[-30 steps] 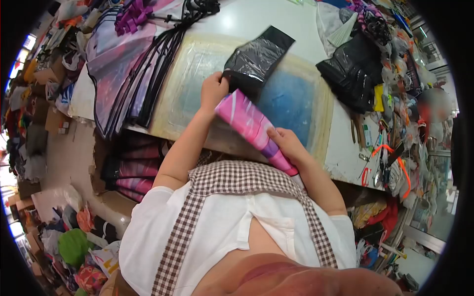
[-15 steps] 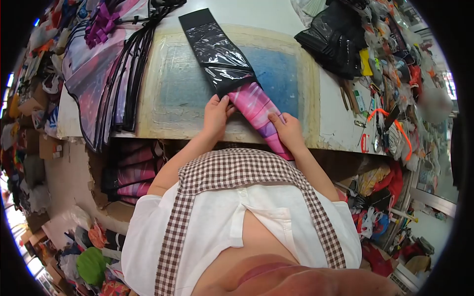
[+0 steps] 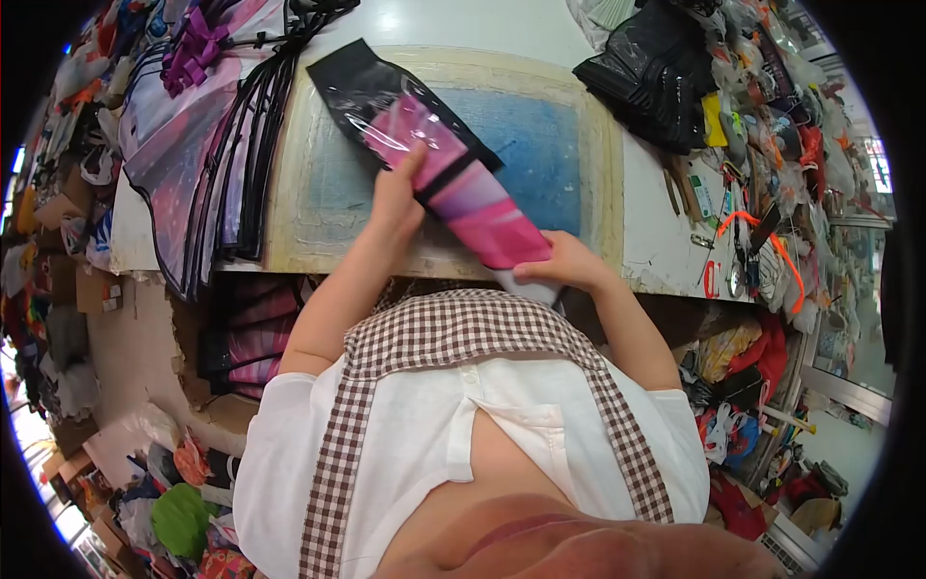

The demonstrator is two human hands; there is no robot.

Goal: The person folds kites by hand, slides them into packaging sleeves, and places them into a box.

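A glossy plastic bag, black with a see-through front, lies slanted over the table mat. Folded pink and purple fabric is partly inside it; its lower part sticks out of the bag's near end. My left hand is closed around the left side of the bag, thumb on top over the pink part. My right hand pinches the near end of the fabric, thumb uppermost. Whitish material shows just below that thumb. The fingers under the bundle are hidden.
Black-edged printed fabric pieces and a purple ribbon bow lie at left. A stack of black bags sits at back right. Scissors with orange-red handles lie near the right edge. Pink bundles fill a box under the table.
The fabric has gone much deeper into the bag, and pink now shows through its clear front. My left hand has moved up along the bag; my right hand has shifted down to the fabric's end.
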